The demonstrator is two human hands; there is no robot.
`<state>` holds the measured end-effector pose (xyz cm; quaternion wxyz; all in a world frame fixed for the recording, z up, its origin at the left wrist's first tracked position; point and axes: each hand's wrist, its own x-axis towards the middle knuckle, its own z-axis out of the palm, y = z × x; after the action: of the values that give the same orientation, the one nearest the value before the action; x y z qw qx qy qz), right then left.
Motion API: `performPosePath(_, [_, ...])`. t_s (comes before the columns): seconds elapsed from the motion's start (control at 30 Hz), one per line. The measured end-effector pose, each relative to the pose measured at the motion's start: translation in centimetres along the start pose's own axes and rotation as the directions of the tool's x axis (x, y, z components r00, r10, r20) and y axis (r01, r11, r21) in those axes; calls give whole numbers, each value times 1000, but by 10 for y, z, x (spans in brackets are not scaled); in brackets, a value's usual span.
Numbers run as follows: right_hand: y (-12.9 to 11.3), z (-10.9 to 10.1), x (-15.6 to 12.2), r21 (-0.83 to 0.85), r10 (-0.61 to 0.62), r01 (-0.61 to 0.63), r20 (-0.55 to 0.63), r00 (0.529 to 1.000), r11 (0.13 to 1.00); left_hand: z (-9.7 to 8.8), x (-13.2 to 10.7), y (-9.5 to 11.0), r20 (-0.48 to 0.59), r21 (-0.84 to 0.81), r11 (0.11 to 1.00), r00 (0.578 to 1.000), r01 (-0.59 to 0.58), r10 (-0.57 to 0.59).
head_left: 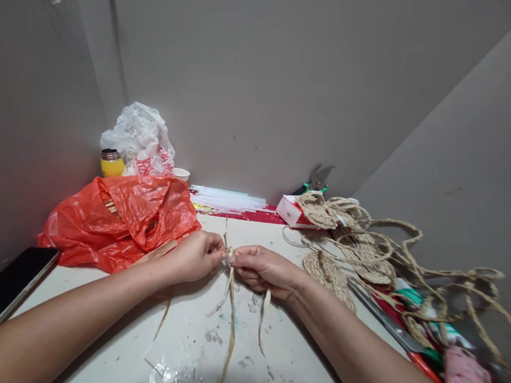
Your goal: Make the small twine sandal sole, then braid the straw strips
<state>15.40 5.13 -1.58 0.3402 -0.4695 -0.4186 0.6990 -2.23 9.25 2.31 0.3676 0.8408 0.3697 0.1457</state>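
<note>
Over the middle of the white table, my left hand (198, 255) and my right hand (266, 269) meet fingertip to fingertip, both closed in a pinch. Between them they hold thin, pale tan strips of dried plant fibre. A long fibre strip (229, 349) passes through the pinch and trails toward the table's near edge. From under my right hand hangs a shorter, curved strip (263, 320). Below my left wrist another thin strip (163, 316) slants down over the table. My fingers hide the spot where the strips cross.
A red plastic bag (148, 212) sits behind my left arm, beside a black phone (14, 287). White sticks (229, 197) lie along the wall. Braided cord (330, 275) coils at the right, near pruning shears (320, 177) and red-handled scissors (390, 317). The table (118, 364) has glossy patches.
</note>
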Motion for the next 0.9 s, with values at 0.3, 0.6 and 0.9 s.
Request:
performPosePath(0.3, [2, 17, 0, 39, 0, 9, -234, 972, 999, 5, 0, 3, -72, -136, 983, 989, 122, -133])
performPosePath(0.6, [4, 21, 1, 174, 27, 8, -196, 980, 985, 24, 3, -14, -181, -129, 992, 983, 11, -34])
performPosePath(0.9, [6, 22, 2, 329, 60, -22, -106, 993, 944, 24, 0, -11, -193, -36, 999, 981, -9, 2])
